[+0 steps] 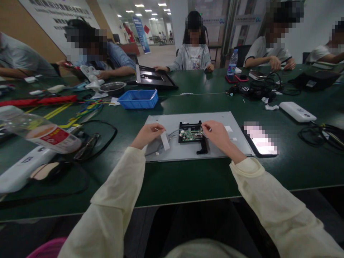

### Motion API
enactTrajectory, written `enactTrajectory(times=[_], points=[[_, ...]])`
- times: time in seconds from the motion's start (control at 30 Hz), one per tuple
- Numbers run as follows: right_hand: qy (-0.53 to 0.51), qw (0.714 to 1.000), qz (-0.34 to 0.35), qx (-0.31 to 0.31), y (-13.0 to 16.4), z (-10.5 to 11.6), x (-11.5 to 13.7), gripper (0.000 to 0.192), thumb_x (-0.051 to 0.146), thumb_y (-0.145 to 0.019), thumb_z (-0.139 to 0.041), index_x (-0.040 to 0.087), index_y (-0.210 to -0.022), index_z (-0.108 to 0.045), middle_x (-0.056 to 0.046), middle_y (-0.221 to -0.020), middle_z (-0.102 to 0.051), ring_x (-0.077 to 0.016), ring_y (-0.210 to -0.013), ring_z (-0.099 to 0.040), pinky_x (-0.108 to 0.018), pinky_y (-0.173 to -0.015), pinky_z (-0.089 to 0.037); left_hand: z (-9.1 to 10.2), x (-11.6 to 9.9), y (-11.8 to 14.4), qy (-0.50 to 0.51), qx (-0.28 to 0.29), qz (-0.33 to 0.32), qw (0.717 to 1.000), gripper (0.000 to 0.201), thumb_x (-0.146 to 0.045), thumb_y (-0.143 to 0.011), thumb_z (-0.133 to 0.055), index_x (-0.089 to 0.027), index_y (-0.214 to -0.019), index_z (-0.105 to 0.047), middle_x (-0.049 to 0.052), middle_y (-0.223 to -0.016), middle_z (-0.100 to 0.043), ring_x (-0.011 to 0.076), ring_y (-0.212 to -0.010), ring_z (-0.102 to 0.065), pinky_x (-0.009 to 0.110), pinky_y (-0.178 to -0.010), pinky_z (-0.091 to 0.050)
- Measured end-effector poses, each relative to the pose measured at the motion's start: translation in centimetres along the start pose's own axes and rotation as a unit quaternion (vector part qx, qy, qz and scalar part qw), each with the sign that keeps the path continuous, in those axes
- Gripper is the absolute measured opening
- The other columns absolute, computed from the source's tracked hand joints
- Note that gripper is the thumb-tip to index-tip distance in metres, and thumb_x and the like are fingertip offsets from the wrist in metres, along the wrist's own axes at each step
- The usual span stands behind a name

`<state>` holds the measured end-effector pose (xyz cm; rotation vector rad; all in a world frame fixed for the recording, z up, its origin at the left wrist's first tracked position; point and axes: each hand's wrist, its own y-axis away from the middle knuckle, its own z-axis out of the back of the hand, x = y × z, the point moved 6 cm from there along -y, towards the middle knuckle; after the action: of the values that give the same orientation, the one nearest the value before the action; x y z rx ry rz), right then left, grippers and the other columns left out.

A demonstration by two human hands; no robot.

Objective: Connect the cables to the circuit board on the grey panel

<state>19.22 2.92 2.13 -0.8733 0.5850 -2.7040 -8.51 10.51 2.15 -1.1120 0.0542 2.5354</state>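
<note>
At the centre of the frame, the left hand [147,135] is pinching a white strip [165,140] over the grey panel [185,152]. The right hand [218,134] is gripping a thin tool, too small to identify, beside the green circuit board [191,134]. Both sleeves are running off the bottom edge, and a blurred bottle [40,132] is lying at left.

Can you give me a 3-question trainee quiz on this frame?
1. True or false: the green circuit board sits on the grey metal panel.
2. What does the left hand pinch? A) a white strip B) a bottle C) a phone
3. Which hand is at the board's edge?

Key
1. True.
2. A, the white strip.
3. The right hand, pinching something small that I cannot identify.
</note>
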Motion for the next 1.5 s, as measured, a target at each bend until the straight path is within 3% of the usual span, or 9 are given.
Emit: enactTrajectory(times=[0.17, 0.23, 0.43, 0.67, 0.87, 1.0, 1.13, 1.3, 1.5], points=[[0.004, 1.0, 0.0, -0.001, -0.1, 0.1, -0.1, 0.024, 0.02, -0.088, -0.044, 0.018, -0.094, -0.067, -0.008, -0.092, -0.067, -0.0199, -0.084, -0.058, -0.031, -0.076, -0.042, 0.6, -1.3, 0.4, -0.09, -0.07, -0.046, 0.992, 0.041, -0.043, -0.073, -0.059, -0.019, -0.106, -0.064, 0.005, -0.102, -0.067, 0.0154, -0.075, -0.06, 0.028, -0.072, -0.047], [-0.002, 1.0, 0.012, -0.012, -0.1, 0.4, 0.2, 0.024, 0.02, -0.089, -0.043, 0.017, -0.096, -0.066, -0.008, -0.094, -0.067, -0.0202, -0.085, -0.058, -0.032, -0.077, -0.042, 1.1, -2.2, 0.7, -0.101, -0.086, -0.071, 0.989, 0.039, -0.042, -0.075, -0.057, -0.019, -0.106, -0.062, 0.006, -0.106, -0.065, 0.0152, -0.078, -0.06, 0.027, -0.071, -0.047], [-0.027, 0.994, 0.103, -0.022, 0.4, 0.4, 3.1, 0.025, 0.018, -0.091, -0.043, 0.016, -0.105, -0.063, -0.01, -0.101, -0.064, -0.022, -0.097, -0.057, -0.035, -0.087, -0.044, 0.3, -2.9, 1.0, -0.116, 0.018, -0.105, 0.987, 0.027, -0.041, -0.076, -0.055, -0.017, -0.086, -0.063, 0.004, -0.086, -0.066, 0.0154, -0.076, -0.059, 0.026, -0.067, -0.043], [-0.025, 0.983, 0.177, 0.029, 1.1, -0.6, 5.5, 0.028, 0.018, -0.092, -0.042, 0.017, -0.112, -0.061, -0.011, -0.115, -0.06, -0.0223, -0.106, -0.054, -0.038, -0.09, -0.045, -1.1, -1.9, 1.1, -0.113, 0.098, -0.089, 0.985, 0.031, -0.043, -0.067, -0.064, -0.02, -0.088, -0.06, 0.003, -0.09, -0.064, 0.0188, -0.086, -0.059, 0.028, -0.072, -0.045], [0.02, 0.962, 0.264, 0.071, 1.1, -1.6, 9.2, 0.03, 0.02, -0.094, -0.04, 0.015, -0.116, -0.06, -0.013, -0.121, -0.058, -0.0229, -0.114, -0.051, -0.039, -0.097, -0.041, -1.7, -1.5, 1.2, -0.124, 0.121, -0.078, 0.982, 0.032, -0.046, -0.065, -0.065, -0.022, -0.086, -0.059, 0.002, -0.087, -0.063, 0.0178, -0.082, -0.059, 0.027, -0.072, -0.045], [0.017, 0.933, 0.334, 0.135, 1.0, -3.9, 12.4, 0.027, 0.024, -0.094, -0.042, 0.015, -0.109, -0.063, -0.012, -0.108, -0.063, -0.0226, -0.108, -0.054, -0.039, -0.095, -0.042, -1.8, -1.4, 1.2, -0.117, 0.125, -0.091, 0.981, 0.03, -0.041, -0.065, -0.065, -0.022, -0.087, -0.058, 0.001, -0.085, -0.062, 0.0171, -0.08, -0.058, 0.027, -0.073, -0.045], [0.023, 0.931, 0.326, 0.16, 0.3, -5.8, 13.9, 0.029, 0.028, -0.096, -0.04, 0.013, -0.1, -0.065, -0.012, -0.101, -0.064, -0.0213, -0.096, -0.058, -0.035, -0.085, -0.044, -1.8, -1.4, 1.4, -0.12, 0.13, -0.093, 0.98, 0.031, -0.029, -0.062, -0.063, -0.022, -0.092, -0.057, 0.002, -0.09, -0.063, 0.0178, -0.082, -0.058, 0.029, -0.077, -0.045], [0.039, 0.95, 0.267, 0.154, 0.1, -6.9, 13.4, 0.031, 0.026, -0.097, -0.036, 0.011, -0.097, -0.063, -0.011, -0.101, -0.064, -0.0189, -0.089, -0.059, -0.03, -0.074, -0.044, -1.8, -1.1, 1.4, -0.113, 0.132, -0.103, 0.979, 0.037, -0.026, -0.064, -0.061, -0.02, -0.1, -0.057, 0.005, -0.099, -0.063, 0.0183, -0.087, -0.059, 0.029, -0.079, -0.046], [0.072, 0.951, 0.26, 0.153, 0.8, -8.0, 13.0, 0.031, 0.022, -0.097, -0.035, 0.009, -0.097, -0.064, -0.012, -0.097, -0.064, -0.0208, -0.093, -0.058, -0.032, -0.08, -0.043, -1.9, -0.8, 1.1, -0.144, 0.13, -0.113, 0.974, 0.04, -0.035, -0.067, -0.061, -0.017, -0.103, -0.057, 0.006, -0.1, -0.062, 0.0197, -0.091, -0.058, 0.031, -0.083, -0.045]])
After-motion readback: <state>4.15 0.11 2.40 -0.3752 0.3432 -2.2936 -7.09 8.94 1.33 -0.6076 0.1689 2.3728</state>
